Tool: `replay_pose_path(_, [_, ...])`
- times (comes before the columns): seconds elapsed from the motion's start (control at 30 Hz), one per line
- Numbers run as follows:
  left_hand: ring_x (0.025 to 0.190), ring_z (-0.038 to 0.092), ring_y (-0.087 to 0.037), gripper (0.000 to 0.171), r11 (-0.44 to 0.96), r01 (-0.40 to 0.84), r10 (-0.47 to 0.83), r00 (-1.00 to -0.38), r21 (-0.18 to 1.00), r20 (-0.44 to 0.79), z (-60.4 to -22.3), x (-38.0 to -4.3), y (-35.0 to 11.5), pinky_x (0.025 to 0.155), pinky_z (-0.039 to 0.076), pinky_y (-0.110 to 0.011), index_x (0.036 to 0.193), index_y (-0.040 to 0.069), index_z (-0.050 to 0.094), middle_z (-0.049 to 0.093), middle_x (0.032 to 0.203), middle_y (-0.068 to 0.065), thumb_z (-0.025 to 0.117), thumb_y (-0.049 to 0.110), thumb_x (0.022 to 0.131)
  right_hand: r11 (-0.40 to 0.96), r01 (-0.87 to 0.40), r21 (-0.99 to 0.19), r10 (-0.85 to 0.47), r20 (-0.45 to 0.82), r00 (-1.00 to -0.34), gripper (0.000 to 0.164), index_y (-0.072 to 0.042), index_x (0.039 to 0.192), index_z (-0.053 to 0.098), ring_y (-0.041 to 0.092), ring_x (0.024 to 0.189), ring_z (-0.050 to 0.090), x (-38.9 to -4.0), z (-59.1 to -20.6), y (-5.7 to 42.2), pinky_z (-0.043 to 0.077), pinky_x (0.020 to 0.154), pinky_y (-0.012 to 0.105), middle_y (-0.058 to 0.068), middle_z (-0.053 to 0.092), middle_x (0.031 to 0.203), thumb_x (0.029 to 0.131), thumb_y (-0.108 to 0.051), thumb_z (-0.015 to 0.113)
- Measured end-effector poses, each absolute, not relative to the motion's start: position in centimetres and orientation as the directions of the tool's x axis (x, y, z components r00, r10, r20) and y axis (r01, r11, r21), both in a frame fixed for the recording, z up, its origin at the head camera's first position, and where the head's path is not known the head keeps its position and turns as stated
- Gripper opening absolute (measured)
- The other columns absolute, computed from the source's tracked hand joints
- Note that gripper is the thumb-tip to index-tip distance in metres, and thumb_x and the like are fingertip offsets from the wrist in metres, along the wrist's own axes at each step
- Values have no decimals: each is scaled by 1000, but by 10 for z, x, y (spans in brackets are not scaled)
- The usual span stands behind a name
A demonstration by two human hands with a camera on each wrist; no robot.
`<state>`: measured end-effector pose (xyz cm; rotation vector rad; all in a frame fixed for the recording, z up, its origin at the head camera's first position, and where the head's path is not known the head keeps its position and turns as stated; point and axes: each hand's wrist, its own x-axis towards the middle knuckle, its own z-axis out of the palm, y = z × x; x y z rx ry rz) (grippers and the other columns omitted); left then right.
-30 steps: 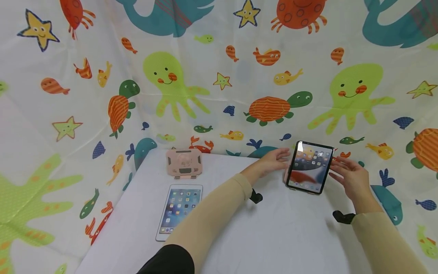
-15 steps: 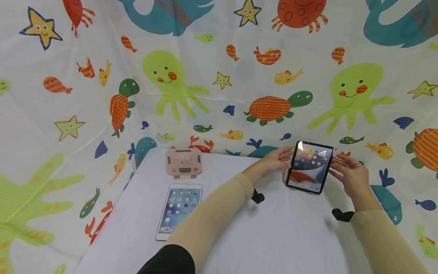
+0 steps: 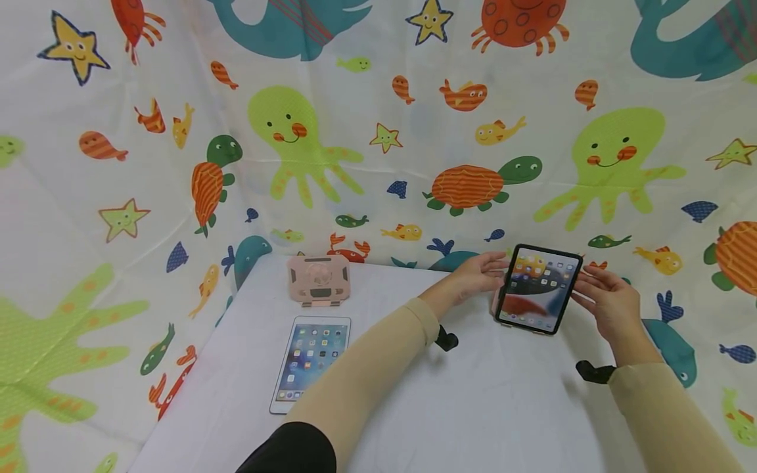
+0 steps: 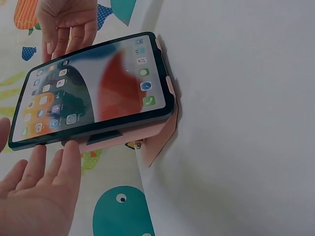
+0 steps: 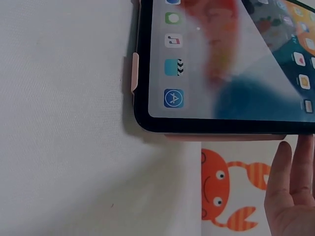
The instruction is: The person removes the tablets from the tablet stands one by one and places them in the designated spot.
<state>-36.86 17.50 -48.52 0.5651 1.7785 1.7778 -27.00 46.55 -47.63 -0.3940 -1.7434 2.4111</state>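
Swung the upper end of the black-bezel tablet (image 3: 539, 289) slightly right since the earlier frames and brought the left hand (image 3: 476, 276) closer to its left edge. Had nothing clenched: extended left fingers (image 4: 66, 172) at one long edge, and extended right hand (image 3: 615, 315) fingers at the other. Couldn't tell how much weight was carried. Had the tablet tilted back on a pink folding stand (image 4: 160, 145), near the table's (image 3: 449, 407) back edge. Read as a minor angle trim, probably unfinished. Had the white tablet (image 3: 313, 355) lying flat, well left, near a second pink folding stand (image 3: 319, 279). Backed by a sea-creature curtain (image 3: 408, 131).
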Motion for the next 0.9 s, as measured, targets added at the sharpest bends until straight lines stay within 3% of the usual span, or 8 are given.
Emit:
replay_pose_path(0.2, [137, 65, -24, 65, 18, -67, 634, -771, 998, -63, -485, -367, 176, 114, 57, -35, 162, 16, 48, 62, 157, -10, 67, -2, 102, -341, 49, -939, 268, -147, -952, 31, -20, 118, 76, 8, 90, 77, -266, -473, 464, 69, 73, 29, -6, 79, 98, 96, 1, 77])
replay_pose_path(0.47, [113, 69, -8, 56, 6, -31, 604, -796, 999, -28, -486, -366, 179, 105, 59, -27, 155, 11, 56, 71, 142, -11, 71, 5, 102, -347, 67, -935, 283, -172, -944, 26, -16, 117, 80, 10, 86, 78, -265, -471, 463, 69, 71, 30, -9, 78, 98, 94, -3, 80])
replay_pose_path(0.7, [104, 66, -2, 35, 42, 14, 547, -837, 999, -12, -484, -361, 185, 99, 60, -25, 135, 12, 72, 77, 123, -1, 74, 8, 101, -308, 75, -948, 277, -165, -947, 19, -13, 111, 83, 11, 85, 78, -263, -469, 463, 69, 71, 29, -11, 78, 100, 94, -5, 81])
replay_pose_path(0.9, [100, 65, -3, 31, 53, 9, 526, -850, 999, -20, -484, -359, 187, 92, 60, -26, 129, 15, 75, 76, 116, 4, 76, 7, 99, -291, 44, -956, 279, -129, -952, 16, -12, 106, 84, 11, 82, 80, -261, -467, 462, 69, 70, 30, -9, 81, 96, 95, -2, 79])
